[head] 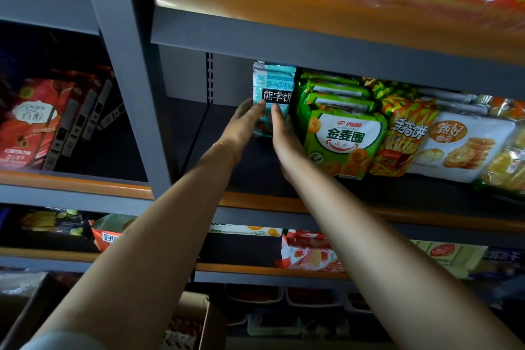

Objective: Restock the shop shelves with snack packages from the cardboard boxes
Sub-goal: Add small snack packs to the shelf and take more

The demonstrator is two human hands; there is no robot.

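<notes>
Teal snack packet stands upright on the shelf, clamped between both hands' fingers.

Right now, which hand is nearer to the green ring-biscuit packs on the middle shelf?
Right. The right hand lies along the teal packet, right beside the green ring-biscuit packs. The left hand holds the teal packet's far side, farther from them.
</notes>
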